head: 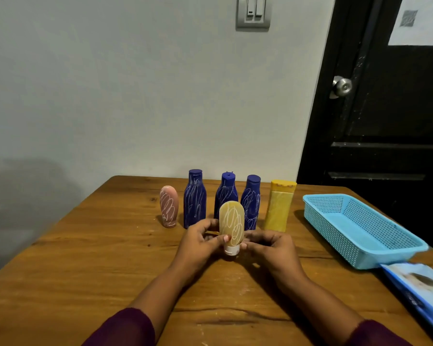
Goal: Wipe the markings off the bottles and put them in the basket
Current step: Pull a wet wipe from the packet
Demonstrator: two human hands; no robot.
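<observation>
You've got a wooden desk (90, 250) pushed up against a pale wall, with a dark door (385, 121) off to the far right. On the right side of the desk sits a light blue mesh basket (355, 248), nothing in it that I can see, and just near of it, at the right edge, there's a blue packet (420, 290) touching the basket's near corner.

Along the far side of the desk there's a row of bottles standing up: a pink tube (169, 206) on the left, then three blue bottles (195, 199), (226, 193), (251, 201), then a yellow bottle (280, 205) on the right. The pink and blue ones are all covered in white scribbles. I can't make out any on the yellow one.

In front of that row, about mid-desk, you're holding a tan tube (231, 224) upright with its white cap down and just off the desk. It has white loops scrawled all over the front. Your left hand (200, 242) is curled round its lower left side, thumb pressed near the cap, and your right hand (268, 245) pinches the lower right side with the fingertips. Both hands are closed on it, and dark purple sleeves show at the near edge.
</observation>
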